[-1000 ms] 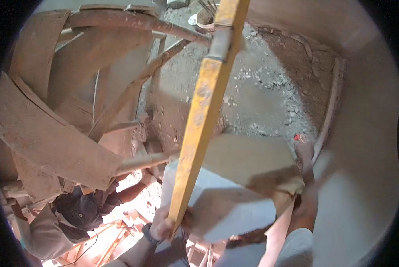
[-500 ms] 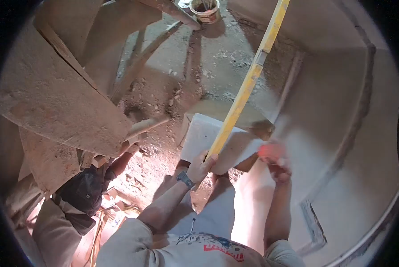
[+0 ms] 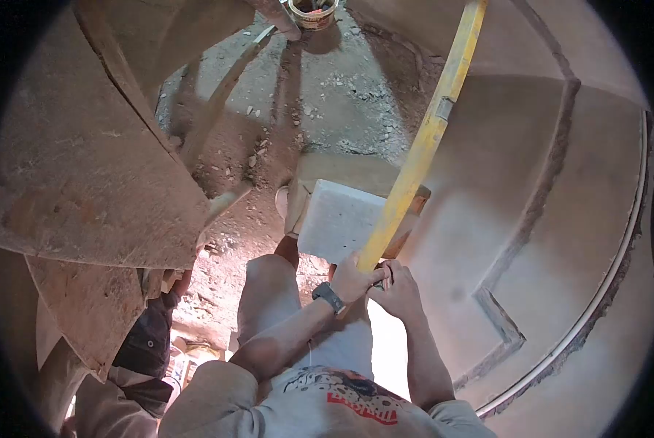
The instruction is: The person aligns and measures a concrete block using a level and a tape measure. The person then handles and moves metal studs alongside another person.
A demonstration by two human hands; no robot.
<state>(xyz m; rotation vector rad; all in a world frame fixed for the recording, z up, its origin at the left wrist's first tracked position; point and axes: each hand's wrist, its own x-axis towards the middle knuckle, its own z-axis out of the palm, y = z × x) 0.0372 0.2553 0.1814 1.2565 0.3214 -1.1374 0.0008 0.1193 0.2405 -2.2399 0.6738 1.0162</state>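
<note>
A long yellow bar with a grey section slants from the top right down to my hands. My left hand, with a dark watch on the wrist, is wrapped round its lower end. Close beside it is my right hand, its fingers bent and pressed together near the bar's end; what they hold is too small to make out. Behind the bar a white board lies on a brown box-like block in front of my knees.
Brown wooden boards and poles stand at the left. Below them a person in a dark cap is partly hidden. A bucket stands at the top on the rubble-strewn floor. The right wall has cut grooves and a pipe.
My right hand, which held something red out at the right, has come in beside my left hand. The red thing no longer shows. The view has shifted, and the bar leans further right than at first.
</note>
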